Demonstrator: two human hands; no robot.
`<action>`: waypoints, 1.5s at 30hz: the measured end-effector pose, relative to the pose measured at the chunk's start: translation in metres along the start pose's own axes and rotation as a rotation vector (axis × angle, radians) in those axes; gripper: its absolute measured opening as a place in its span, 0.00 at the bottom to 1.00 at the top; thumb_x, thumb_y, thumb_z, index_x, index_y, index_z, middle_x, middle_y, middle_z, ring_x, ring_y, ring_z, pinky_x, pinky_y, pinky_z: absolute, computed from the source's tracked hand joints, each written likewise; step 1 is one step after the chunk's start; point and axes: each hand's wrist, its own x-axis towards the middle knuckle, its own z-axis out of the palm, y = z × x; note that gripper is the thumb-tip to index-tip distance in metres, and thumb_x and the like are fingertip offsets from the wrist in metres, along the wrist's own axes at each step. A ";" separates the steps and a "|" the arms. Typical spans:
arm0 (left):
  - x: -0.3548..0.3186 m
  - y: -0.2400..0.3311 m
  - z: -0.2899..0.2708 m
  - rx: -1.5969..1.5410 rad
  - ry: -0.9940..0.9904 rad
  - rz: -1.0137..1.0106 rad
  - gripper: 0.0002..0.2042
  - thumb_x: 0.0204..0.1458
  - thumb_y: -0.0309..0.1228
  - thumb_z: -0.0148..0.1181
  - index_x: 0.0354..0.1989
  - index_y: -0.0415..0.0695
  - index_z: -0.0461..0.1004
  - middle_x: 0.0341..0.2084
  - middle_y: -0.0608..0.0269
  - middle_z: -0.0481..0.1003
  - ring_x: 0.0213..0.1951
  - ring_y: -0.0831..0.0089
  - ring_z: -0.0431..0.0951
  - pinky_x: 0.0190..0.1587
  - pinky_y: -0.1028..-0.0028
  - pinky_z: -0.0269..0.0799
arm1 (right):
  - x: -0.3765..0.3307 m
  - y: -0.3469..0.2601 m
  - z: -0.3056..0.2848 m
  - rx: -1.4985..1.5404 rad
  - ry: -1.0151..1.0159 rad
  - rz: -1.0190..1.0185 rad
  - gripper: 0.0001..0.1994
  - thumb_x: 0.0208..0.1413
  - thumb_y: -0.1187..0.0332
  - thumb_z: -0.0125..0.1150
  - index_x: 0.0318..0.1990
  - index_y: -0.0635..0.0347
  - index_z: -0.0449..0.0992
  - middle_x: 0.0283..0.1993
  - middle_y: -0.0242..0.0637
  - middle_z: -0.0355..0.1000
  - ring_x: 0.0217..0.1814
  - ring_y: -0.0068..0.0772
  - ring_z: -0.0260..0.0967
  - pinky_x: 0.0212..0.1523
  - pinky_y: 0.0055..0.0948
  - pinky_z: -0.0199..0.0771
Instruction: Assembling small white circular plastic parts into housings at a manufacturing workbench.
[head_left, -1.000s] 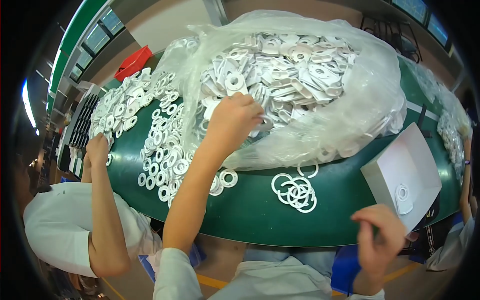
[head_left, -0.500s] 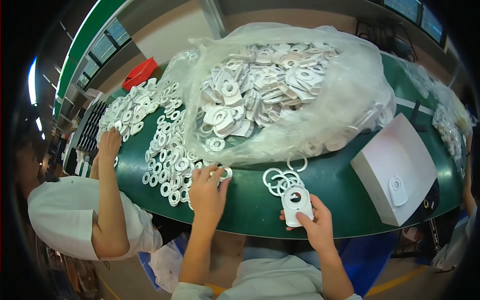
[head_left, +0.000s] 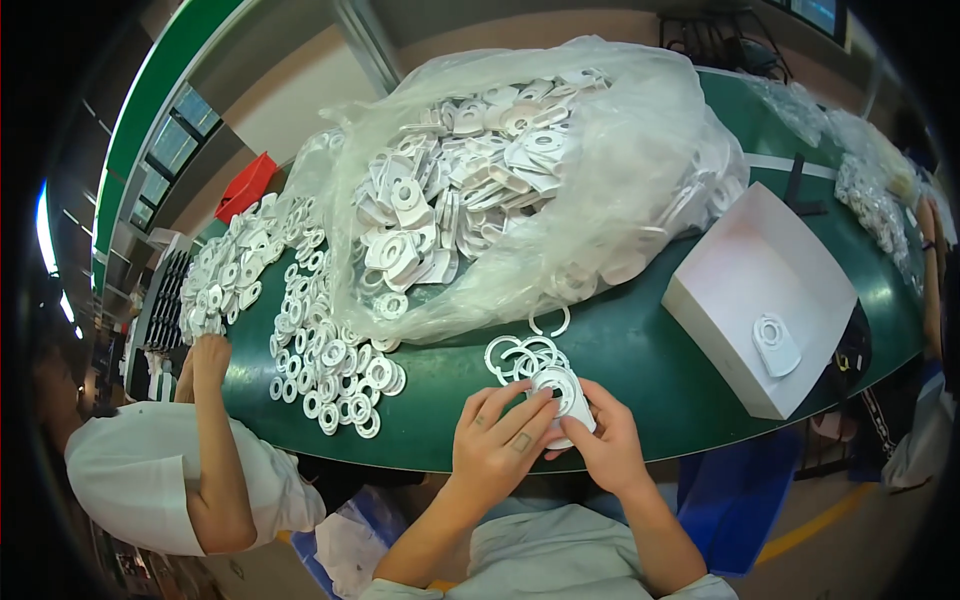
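Note:
Over the front edge of the table, my right hand [head_left: 612, 445] grips a white plastic housing [head_left: 580, 414] with a round opening. My left hand [head_left: 497, 440] meets it from the left, its fingers closed on a white plastic ring [head_left: 556, 381] lying over that opening; the fingers partly cover it. Just beyond my hands lie several thin white open hoops [head_left: 515, 352]. A heap of thicker white rings [head_left: 335, 352] spreads out to the left.
A large clear plastic bag [head_left: 640, 110] full of white housings takes up the table's middle. On the right stands a white open box [head_left: 725, 270] holding one white part [head_left: 775, 345]. At left, a co-worker's hand [head_left: 208, 355] touches another heap [head_left: 235, 265] near a red bin [head_left: 245, 188].
My left hand has left the ring heap and moved right to the housing, bringing a ring onto it. The co-worker's hand is lower in the view, and the whole view has shifted slightly.

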 end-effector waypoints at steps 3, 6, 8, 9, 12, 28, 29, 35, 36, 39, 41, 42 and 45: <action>0.003 0.007 -0.002 0.009 -0.070 -0.104 0.20 0.37 0.30 0.68 0.43 0.44 0.78 0.47 0.64 0.76 0.49 0.60 0.73 0.46 0.63 0.68 | -0.002 0.006 -0.003 -0.027 0.030 -0.072 0.21 0.57 0.82 0.48 0.59 0.72 0.61 0.47 0.42 0.71 0.43 0.28 0.73 0.34 0.26 0.81; 0.002 0.007 -0.002 0.037 -0.085 -0.080 0.20 0.38 0.31 0.68 0.44 0.44 0.78 0.48 0.63 0.76 0.51 0.59 0.72 0.48 0.61 0.68 | -0.001 0.009 -0.007 -0.062 0.037 -0.138 0.19 0.57 0.81 0.49 0.57 0.71 0.63 0.46 0.41 0.72 0.42 0.25 0.73 0.32 0.25 0.79; -0.001 0.008 0.003 -0.077 -0.064 -0.077 0.19 0.40 0.30 0.68 0.44 0.43 0.78 0.48 0.64 0.76 0.51 0.57 0.72 0.48 0.61 0.70 | -0.001 0.007 -0.005 -0.075 0.054 -0.185 0.17 0.58 0.80 0.49 0.56 0.71 0.64 0.45 0.41 0.73 0.40 0.25 0.73 0.30 0.24 0.79; 0.000 0.008 0.002 -0.076 -0.063 -0.075 0.19 0.40 0.30 0.68 0.44 0.43 0.78 0.48 0.64 0.76 0.51 0.57 0.72 0.48 0.61 0.70 | -0.002 0.003 -0.003 -0.054 0.077 -0.120 0.16 0.58 0.79 0.50 0.54 0.70 0.65 0.42 0.41 0.73 0.37 0.25 0.74 0.27 0.22 0.77; 0.006 0.004 -0.002 -0.182 -0.062 -0.087 0.14 0.43 0.29 0.67 0.40 0.42 0.79 0.47 0.63 0.76 0.50 0.59 0.73 0.47 0.62 0.71 | -0.005 -0.008 -0.002 -0.065 0.134 -0.057 0.13 0.58 0.78 0.50 0.50 0.69 0.67 0.38 0.41 0.74 0.29 0.26 0.75 0.20 0.21 0.73; 0.087 -0.046 0.038 -0.249 -0.358 -0.431 0.08 0.40 0.30 0.68 0.26 0.42 0.77 0.34 0.59 0.76 0.43 0.60 0.73 0.42 0.65 0.71 | 0.000 -0.014 -0.033 0.036 0.168 -0.058 0.12 0.64 0.70 0.44 0.51 0.66 0.65 0.37 0.47 0.74 0.28 0.34 0.76 0.18 0.23 0.73; 0.081 -0.043 0.027 -0.278 -0.261 -0.344 0.08 0.40 0.28 0.68 0.27 0.40 0.77 0.35 0.59 0.77 0.45 0.61 0.74 0.42 0.66 0.72 | -0.001 -0.015 -0.031 0.041 0.160 -0.057 0.12 0.64 0.70 0.44 0.51 0.66 0.65 0.37 0.47 0.74 0.28 0.34 0.76 0.18 0.23 0.73; 0.044 -0.021 -0.021 -0.702 -0.278 -0.658 0.07 0.44 0.19 0.66 0.30 0.36 0.74 0.33 0.60 0.77 0.34 0.73 0.79 0.32 0.77 0.74 | -0.003 -0.014 -0.031 0.078 0.119 -0.018 0.14 0.66 0.66 0.41 0.53 0.65 0.64 0.39 0.48 0.74 0.30 0.36 0.76 0.22 0.26 0.76; 0.039 -0.022 -0.023 -0.801 -0.318 -0.714 0.06 0.46 0.17 0.64 0.31 0.35 0.74 0.31 0.61 0.76 0.28 0.76 0.78 0.28 0.79 0.74 | -0.002 -0.012 -0.031 0.068 0.120 -0.017 0.14 0.65 0.66 0.41 0.53 0.65 0.64 0.39 0.48 0.74 0.30 0.37 0.77 0.22 0.26 0.76; 0.029 -0.020 -0.031 -0.829 -0.298 -0.777 0.07 0.47 0.14 0.61 0.35 0.34 0.73 0.27 0.61 0.74 0.22 0.79 0.75 0.24 0.80 0.72 | -0.005 -0.011 -0.032 0.052 0.116 -0.020 0.14 0.65 0.67 0.41 0.53 0.66 0.64 0.39 0.48 0.74 0.30 0.37 0.77 0.22 0.27 0.76; 0.025 -0.022 -0.039 -0.846 -0.304 -0.853 0.08 0.47 0.13 0.59 0.36 0.34 0.73 0.25 0.61 0.74 0.21 0.79 0.74 0.23 0.80 0.71 | -0.006 -0.013 -0.030 0.038 0.124 -0.029 0.15 0.65 0.67 0.42 0.53 0.66 0.64 0.39 0.49 0.74 0.30 0.37 0.77 0.22 0.27 0.76; 0.020 -0.024 -0.039 -0.910 -0.282 -0.912 0.08 0.49 0.14 0.58 0.38 0.35 0.73 0.23 0.63 0.73 0.21 0.80 0.73 0.22 0.81 0.68 | -0.006 -0.013 -0.030 0.039 0.121 -0.027 0.15 0.65 0.67 0.42 0.53 0.66 0.64 0.39 0.49 0.74 0.30 0.37 0.77 0.22 0.27 0.76; 0.004 -0.034 -0.034 -0.926 -0.276 -0.955 0.08 0.52 0.17 0.55 0.40 0.37 0.74 0.21 0.67 0.71 0.21 0.83 0.70 0.21 0.84 0.63 | -0.005 -0.015 -0.029 0.019 0.107 -0.044 0.15 0.65 0.67 0.41 0.53 0.66 0.64 0.39 0.49 0.74 0.30 0.38 0.77 0.22 0.27 0.76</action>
